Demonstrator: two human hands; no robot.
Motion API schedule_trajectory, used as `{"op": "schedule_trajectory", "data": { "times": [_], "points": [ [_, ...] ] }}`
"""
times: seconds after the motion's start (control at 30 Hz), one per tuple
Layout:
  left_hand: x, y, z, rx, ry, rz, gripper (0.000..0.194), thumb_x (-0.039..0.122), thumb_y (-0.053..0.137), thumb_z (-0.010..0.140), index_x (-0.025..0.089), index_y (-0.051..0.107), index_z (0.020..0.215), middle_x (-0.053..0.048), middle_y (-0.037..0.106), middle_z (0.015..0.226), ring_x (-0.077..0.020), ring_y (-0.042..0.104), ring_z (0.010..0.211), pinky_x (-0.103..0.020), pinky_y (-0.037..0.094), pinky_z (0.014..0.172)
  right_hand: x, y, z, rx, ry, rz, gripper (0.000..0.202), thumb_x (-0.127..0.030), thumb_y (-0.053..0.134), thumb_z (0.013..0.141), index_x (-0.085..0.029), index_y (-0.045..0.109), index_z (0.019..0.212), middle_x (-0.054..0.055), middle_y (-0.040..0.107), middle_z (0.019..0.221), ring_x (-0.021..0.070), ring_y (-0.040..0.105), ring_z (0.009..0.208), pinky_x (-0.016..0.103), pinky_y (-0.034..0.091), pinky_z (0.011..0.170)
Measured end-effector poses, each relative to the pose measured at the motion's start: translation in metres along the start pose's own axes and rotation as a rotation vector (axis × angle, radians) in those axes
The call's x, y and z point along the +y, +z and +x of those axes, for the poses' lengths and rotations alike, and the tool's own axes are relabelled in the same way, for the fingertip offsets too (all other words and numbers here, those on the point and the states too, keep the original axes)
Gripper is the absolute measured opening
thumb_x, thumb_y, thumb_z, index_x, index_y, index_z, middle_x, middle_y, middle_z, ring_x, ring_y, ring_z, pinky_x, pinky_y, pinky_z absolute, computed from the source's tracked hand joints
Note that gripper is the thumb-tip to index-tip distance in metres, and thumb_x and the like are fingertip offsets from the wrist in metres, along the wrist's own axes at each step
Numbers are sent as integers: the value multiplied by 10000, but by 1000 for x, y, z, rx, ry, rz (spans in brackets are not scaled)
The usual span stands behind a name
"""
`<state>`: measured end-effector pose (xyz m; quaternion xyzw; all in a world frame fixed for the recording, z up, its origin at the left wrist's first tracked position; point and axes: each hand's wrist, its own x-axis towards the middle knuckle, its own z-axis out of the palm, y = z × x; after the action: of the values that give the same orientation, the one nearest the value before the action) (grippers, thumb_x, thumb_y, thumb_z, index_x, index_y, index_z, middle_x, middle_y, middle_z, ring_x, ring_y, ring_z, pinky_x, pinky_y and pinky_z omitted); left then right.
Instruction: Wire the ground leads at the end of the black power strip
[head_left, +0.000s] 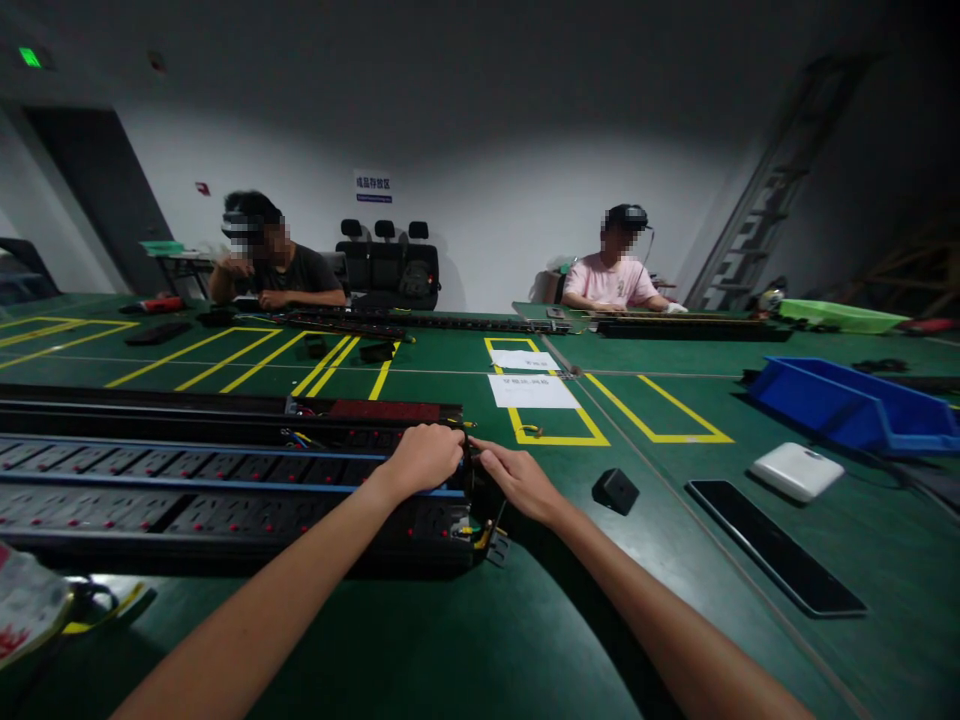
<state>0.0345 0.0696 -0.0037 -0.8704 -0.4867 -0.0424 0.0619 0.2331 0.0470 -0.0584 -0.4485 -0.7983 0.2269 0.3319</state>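
Long black power strips with rows of sockets and small red parts lie side by side on the left, one edged with blue rails. My left hand rests on the right end of the blue-edged strip, its fingers curled over that end. Beside it, my right hand has its thumb and fingers closed at the same end, against a dark part mostly hidden by the hands. Green and yellow wires stick out of the nearest strip's end, next to a small dark bracket.
A black block, a phone, a white case and a blue bin stand to the right. White papers lie ahead on the green table. Two people sit across it.
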Motion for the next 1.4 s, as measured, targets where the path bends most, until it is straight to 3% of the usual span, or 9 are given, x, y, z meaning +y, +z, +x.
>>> {"op": "schedule_trajectory", "data": {
  "times": [1.4],
  "points": [
    [-2,-3,0,-9,-4,-17,288,227,396,935,194,682,932,-130,748,988,-295,724,897,-401,540,804,-3,0,1,15,-7,4,526,-552,358,1030,-265,587,1407,57,652,1365,289,634,1221,443,476,1014]
  ]
}}
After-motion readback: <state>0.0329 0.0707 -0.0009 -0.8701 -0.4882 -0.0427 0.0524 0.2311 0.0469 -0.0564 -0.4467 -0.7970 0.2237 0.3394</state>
